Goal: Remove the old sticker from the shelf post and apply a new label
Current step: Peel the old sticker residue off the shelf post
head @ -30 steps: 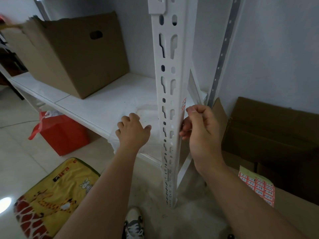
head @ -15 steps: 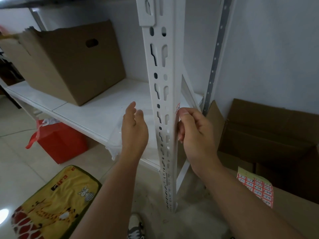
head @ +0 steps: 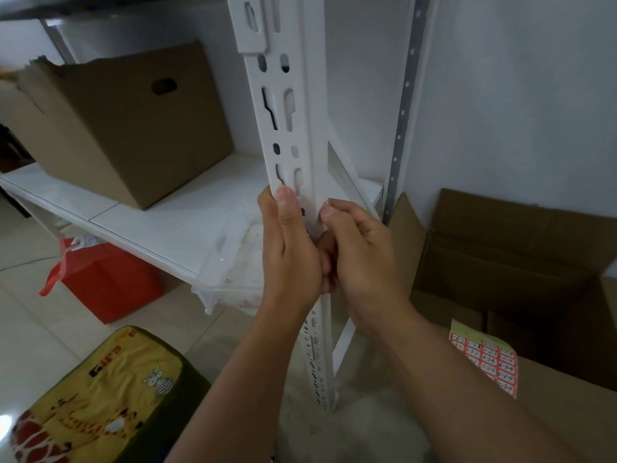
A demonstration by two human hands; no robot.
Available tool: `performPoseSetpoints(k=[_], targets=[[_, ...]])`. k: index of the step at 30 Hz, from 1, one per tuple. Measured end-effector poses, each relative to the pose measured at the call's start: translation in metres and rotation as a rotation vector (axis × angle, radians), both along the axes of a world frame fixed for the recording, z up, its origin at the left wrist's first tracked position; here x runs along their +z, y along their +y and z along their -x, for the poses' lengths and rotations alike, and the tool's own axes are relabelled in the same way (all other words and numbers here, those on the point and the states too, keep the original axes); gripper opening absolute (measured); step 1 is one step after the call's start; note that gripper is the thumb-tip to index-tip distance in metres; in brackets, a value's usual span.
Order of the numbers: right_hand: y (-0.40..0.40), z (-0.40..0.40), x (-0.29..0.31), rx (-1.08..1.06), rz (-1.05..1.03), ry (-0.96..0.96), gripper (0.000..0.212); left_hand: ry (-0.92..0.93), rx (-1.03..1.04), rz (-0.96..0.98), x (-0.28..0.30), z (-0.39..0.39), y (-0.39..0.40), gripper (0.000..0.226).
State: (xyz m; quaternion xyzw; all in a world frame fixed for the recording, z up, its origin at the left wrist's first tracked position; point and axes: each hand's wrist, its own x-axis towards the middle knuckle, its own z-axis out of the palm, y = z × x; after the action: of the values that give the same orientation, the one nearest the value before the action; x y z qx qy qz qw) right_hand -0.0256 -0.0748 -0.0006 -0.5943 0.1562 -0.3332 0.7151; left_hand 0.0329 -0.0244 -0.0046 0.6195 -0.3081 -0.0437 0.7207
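Sticker (head: pixel 325 204) sits under right hand (head: pixel 360 259) fingers pinching it; left hand (head: pixel 290 259) grips post (head: pixel 300 128).

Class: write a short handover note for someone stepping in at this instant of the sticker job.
Left hand: grips the post, thumb on its front face.
Right hand: thumb and fingers pinch at the old sticker on the post's right edge; only a red-and-white corner shows.
Label sheet: on the box at right, untouched.
Done: post steadied, peeling grip taken.
Left: peel the sticker off, then apply a new label.
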Motion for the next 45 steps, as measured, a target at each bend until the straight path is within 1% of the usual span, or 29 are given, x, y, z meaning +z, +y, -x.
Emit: performPoseSetpoints(k=[4,7,10,13,15,17,20,27,33,36,41,45], targets=[[-0.002,0.000,0.000,0.021,-0.052,-0.006,0.018,-0.012,0.008,0.013,-0.003,0.000,-0.002,0.043],[-0.006,0.000,0.000,0.034,-0.097,0.008,0.024,-0.045,0.044,0.013,-0.006,-0.001,-0.004,0.041],[-0.012,-0.002,0.003,-0.025,-0.138,0.041,0.033,-0.060,0.079,0.008,-0.008,-0.004,-0.005,0.037],[-0.018,-0.006,0.003,-0.027,-0.122,0.047,0.034,-0.066,0.088,0.017,-0.007,-0.003,-0.006,0.039],[-0.018,-0.008,0.002,0.028,-0.168,-0.003,0.033,-0.056,0.098,0.035,-0.007,-0.003,-0.007,0.036],[-0.017,-0.008,0.002,0.088,-0.292,-0.095,0.031,-0.049,0.111,0.042,-0.007,-0.004,-0.008,0.032],[-0.014,-0.008,0.004,0.114,-0.402,-0.185,0.019,-0.045,0.128,0.038,-0.009,-0.005,-0.009,0.028],[-0.007,-0.009,0.004,0.054,-0.389,-0.171,0.017,-0.049,0.185,0.033,-0.010,-0.001,-0.012,0.027],[-0.006,-0.011,0.008,-0.011,-0.353,-0.146,0.022,-0.079,0.245,0.020,-0.012,0.000,-0.015,0.027],[-0.005,-0.011,0.009,-0.029,-0.347,-0.144,0.025,-0.081,0.248,0.022,-0.013,-0.001,-0.015,0.031],[-0.007,-0.010,0.008,-0.044,-0.297,-0.101,0.024,-0.062,0.234,0.040,-0.012,0.001,-0.016,0.032],[-0.009,-0.009,0.009,-0.087,-0.206,-0.052,0.021,-0.053,0.230,0.054,-0.012,0.001,-0.017,0.034]])
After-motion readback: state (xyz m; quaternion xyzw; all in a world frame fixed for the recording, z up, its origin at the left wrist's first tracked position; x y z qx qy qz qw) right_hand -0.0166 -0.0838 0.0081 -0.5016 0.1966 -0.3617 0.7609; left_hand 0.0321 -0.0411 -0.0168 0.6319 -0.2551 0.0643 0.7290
